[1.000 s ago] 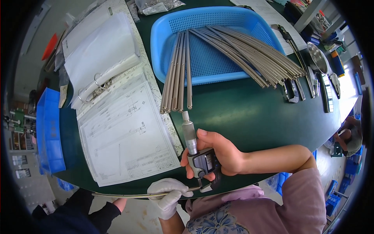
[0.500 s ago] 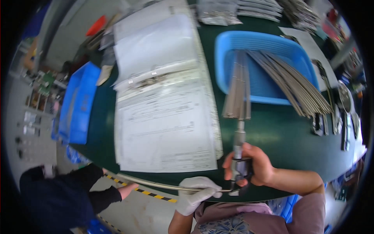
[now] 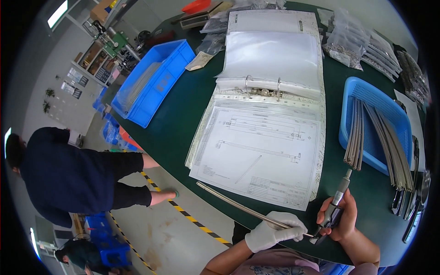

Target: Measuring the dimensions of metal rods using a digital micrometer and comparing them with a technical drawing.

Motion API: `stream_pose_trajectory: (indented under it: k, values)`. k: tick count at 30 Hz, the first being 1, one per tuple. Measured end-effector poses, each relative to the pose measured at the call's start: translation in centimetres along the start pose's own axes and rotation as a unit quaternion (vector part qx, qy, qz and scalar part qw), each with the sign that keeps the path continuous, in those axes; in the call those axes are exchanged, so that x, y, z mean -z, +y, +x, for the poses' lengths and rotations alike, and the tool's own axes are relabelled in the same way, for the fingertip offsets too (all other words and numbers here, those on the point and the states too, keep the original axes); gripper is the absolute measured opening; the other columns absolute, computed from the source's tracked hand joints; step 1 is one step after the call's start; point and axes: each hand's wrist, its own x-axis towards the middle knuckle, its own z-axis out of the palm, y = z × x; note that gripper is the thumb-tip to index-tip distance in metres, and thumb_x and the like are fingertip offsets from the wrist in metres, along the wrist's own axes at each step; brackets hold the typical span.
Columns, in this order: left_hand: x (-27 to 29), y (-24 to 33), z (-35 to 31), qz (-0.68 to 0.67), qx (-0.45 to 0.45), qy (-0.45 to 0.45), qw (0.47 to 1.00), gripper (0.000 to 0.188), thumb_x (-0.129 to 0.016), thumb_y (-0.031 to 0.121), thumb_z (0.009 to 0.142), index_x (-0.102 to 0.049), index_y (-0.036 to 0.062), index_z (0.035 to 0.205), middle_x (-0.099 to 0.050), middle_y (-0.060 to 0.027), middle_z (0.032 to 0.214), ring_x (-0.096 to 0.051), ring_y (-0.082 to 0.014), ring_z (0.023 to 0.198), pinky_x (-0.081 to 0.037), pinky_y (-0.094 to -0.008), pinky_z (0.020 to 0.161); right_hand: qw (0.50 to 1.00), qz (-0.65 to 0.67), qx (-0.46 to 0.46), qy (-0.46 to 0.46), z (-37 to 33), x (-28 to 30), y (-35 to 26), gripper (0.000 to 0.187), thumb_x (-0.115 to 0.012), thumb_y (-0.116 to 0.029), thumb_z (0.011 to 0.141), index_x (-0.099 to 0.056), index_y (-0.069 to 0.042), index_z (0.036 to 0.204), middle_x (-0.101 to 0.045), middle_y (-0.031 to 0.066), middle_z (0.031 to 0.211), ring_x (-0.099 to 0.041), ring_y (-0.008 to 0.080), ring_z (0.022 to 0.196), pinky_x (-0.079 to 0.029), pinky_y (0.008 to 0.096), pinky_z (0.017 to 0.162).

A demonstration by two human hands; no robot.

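Observation:
My left hand (image 3: 274, 233), in a white glove, is closed around a thin metal rod (image 3: 236, 203) near its right end. The rod slants up to the left, past the table's near edge. In my bare right hand (image 3: 347, 216) is a micrometer (image 3: 340, 192), its thimble pointing up and away and its frame low by the rod's right end. That end lies at the micrometer's jaws; whether they touch it I cannot tell. Beyond the micrometer, two bundles of similar metal rods (image 3: 354, 137) rest in a light blue basket (image 3: 350, 85), sticking out over its near rim.
An open ring binder (image 3: 268, 94) with a technical drawing (image 3: 261, 151) lies on the green table (image 3: 174, 107). A blue bin (image 3: 160, 94) stands at the left, bagged parts (image 3: 346, 43) at the back right, hand tools (image 3: 415, 197) at the right edge. Another person (image 3: 68, 172) stands at the left.
My view has swung, so the table things sit farther right and the left side shows more. Both hands keep their hold, with the rod's end still at the micrometer.

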Motion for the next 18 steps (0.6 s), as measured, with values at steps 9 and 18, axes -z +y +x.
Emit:
stream_pose_trajectory:
  k: [9,18]
  values:
    - [0.22,-0.26,0.1,-0.008,-0.011,-0.011,1.0,0.011,-0.057,0.007,0.082,-0.06,-0.0029,0.086,-0.059,-0.0056,0.072,-0.054,-0.0086,0.066,-0.043,-0.0199,0.06,0.999,-0.018,0.017,0.037,0.03,-0.21,0.12,0.07,-0.022,-0.061,0.082,-0.053,0.0,0.074,-0.056,0.021,0.059,-0.041,0.0215,0.03,-0.036,0.0279,0.03]
    - [0.26,-0.48,0.01,-0.029,-0.005,-0.011,0.999,0.011,-0.058,0.007,0.082,-0.06,-0.0032,0.086,-0.059,-0.0056,0.073,-0.055,-0.0087,0.065,-0.044,-0.0199,0.061,0.999,-0.007,0.023,0.026,0.27,-0.35,0.25,0.066,-0.026,-0.059,0.083,-0.054,0.0,0.072,-0.055,0.0215,0.056,-0.041,0.0225,0.028,-0.037,0.0291,0.028]
